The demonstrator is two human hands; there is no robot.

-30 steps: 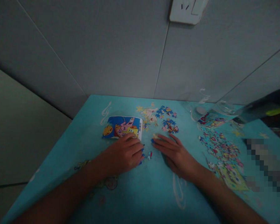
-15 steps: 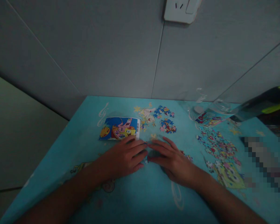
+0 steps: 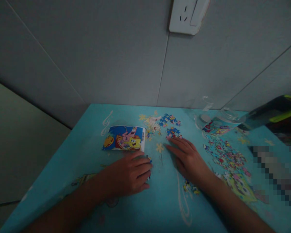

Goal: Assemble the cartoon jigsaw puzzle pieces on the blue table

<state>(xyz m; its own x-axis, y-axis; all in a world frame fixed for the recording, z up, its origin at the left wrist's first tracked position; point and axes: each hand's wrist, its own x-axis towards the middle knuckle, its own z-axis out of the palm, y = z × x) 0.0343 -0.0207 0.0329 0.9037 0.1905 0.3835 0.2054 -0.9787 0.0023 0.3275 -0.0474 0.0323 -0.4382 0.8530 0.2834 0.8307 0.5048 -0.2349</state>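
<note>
My left hand (image 3: pixel 135 173) lies palm down on the table with its fingers stretched out. A few small jigsaw pieces (image 3: pixel 149 159) show at its fingertips, partly covered by them. Farther right, my right hand (image 3: pixel 186 158) reaches forward, its fingers extended and a little apart. Its fingertips are at the near edge of a small pile of blue and pink jigsaw pieces (image 3: pixel 172 132); whether they touch it I cannot tell. A picture card or packet (image 3: pixel 126 138) with cartoon figures lies just beyond my left hand. Yellow and blue pieces (image 3: pixel 191 187) lie below my right wrist.
Another blue pile (image 3: pixel 168 119) lies at the back. Many mixed pieces (image 3: pixel 226 153) spread on the right, near a clear container (image 3: pixel 223 123) and a dark object with a lime-green edge (image 3: pixel 269 111). A wall with a socket (image 3: pixel 188 17) borders the blue patterned table (image 3: pixel 145 213).
My right hand has moved away from my left hand, forward and right to the small blue pile. My left hand stays near the same pieces. The view has tilted slightly up.
</note>
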